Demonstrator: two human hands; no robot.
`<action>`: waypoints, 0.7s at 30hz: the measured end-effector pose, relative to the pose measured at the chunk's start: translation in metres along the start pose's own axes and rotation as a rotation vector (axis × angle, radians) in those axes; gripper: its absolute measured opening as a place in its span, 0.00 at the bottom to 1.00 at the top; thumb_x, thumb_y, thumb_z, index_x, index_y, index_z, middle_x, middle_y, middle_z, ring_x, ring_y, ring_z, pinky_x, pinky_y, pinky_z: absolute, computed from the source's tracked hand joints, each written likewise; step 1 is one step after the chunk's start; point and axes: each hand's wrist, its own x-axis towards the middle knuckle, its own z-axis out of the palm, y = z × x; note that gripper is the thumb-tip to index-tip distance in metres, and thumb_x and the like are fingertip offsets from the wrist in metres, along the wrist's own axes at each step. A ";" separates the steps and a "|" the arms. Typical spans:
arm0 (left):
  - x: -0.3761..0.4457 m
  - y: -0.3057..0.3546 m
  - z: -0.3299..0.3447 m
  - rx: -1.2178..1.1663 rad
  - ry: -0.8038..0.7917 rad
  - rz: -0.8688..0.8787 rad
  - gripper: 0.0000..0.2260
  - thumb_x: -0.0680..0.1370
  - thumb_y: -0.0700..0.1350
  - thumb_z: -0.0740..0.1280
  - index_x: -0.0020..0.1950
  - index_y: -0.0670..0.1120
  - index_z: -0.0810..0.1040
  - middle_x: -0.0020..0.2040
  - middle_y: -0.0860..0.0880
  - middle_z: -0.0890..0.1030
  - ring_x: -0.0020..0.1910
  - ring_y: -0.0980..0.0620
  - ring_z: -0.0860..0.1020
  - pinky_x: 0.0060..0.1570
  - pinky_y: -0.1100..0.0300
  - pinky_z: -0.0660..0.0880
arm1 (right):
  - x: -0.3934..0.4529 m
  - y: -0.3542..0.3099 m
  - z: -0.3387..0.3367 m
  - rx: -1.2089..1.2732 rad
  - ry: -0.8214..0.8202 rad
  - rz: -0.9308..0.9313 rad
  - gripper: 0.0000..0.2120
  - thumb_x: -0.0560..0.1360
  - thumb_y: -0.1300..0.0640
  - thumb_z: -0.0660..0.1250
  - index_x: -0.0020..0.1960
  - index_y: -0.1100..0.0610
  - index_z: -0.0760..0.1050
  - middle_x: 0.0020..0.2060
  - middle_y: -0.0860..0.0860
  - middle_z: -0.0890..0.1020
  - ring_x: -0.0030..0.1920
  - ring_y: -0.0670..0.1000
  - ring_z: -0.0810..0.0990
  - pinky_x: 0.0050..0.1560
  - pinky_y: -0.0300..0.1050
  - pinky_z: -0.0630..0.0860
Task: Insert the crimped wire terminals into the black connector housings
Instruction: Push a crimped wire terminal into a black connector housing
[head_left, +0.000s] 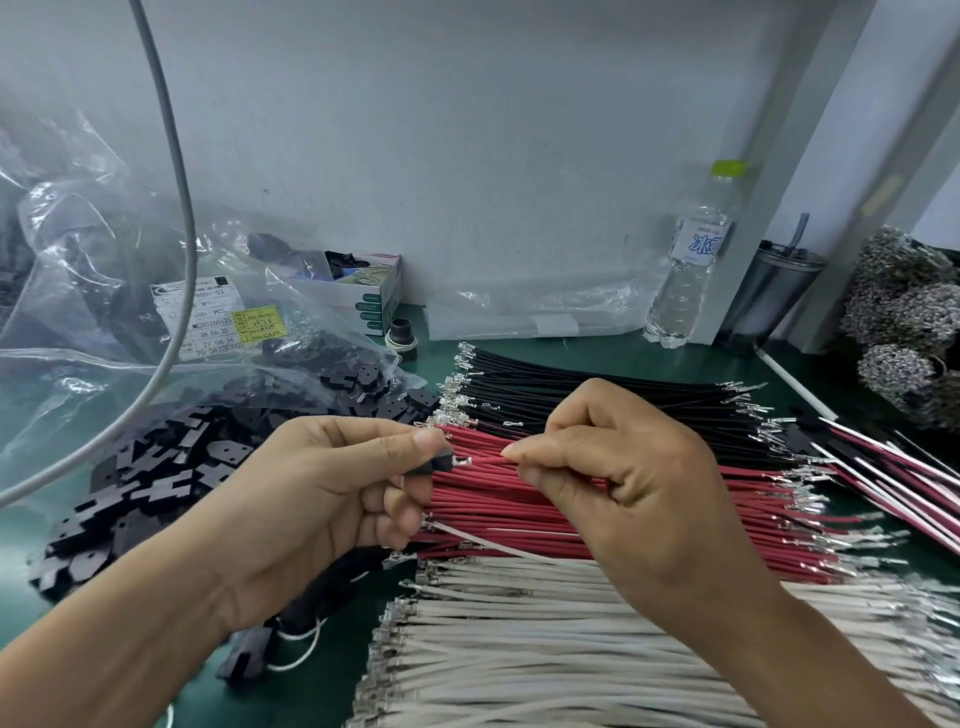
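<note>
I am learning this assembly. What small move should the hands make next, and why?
Probably slide the red wire leftward into the black housing. The right hand pinches the wire, its metal terminal sits just outside the housing that the left hand grips, pointing at it.

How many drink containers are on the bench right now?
2: a clear water bottle at the back right against the wall, and a grey tumbler with a straw just right of it.

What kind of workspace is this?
Likely a wire-harness assembly bench in a factory. Sorted bundles of crimped red wires, black wires and white wires lie on a green mat beside a heap of black connector housings and labelled parts bags.
</note>
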 end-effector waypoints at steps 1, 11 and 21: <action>0.000 -0.001 0.001 -0.027 -0.014 -0.005 0.21 0.65 0.48 0.81 0.50 0.36 0.86 0.35 0.44 0.80 0.28 0.51 0.77 0.30 0.61 0.77 | -0.001 -0.003 0.002 -0.017 0.019 -0.020 0.05 0.77 0.55 0.72 0.50 0.52 0.87 0.39 0.43 0.76 0.39 0.48 0.78 0.36 0.41 0.75; -0.008 -0.001 0.011 0.453 0.159 0.417 0.13 0.65 0.46 0.79 0.48 0.52 0.89 0.35 0.43 0.86 0.30 0.48 0.84 0.34 0.62 0.81 | -0.001 -0.005 0.002 -0.074 0.037 0.017 0.07 0.77 0.51 0.70 0.47 0.51 0.86 0.40 0.42 0.78 0.41 0.45 0.79 0.38 0.45 0.77; -0.011 -0.004 0.018 0.306 0.164 0.409 0.11 0.62 0.40 0.79 0.44 0.45 0.89 0.34 0.40 0.86 0.29 0.47 0.84 0.34 0.63 0.81 | 0.000 -0.012 0.012 -0.105 0.074 -0.055 0.06 0.78 0.55 0.70 0.44 0.56 0.83 0.39 0.45 0.77 0.40 0.46 0.77 0.39 0.46 0.76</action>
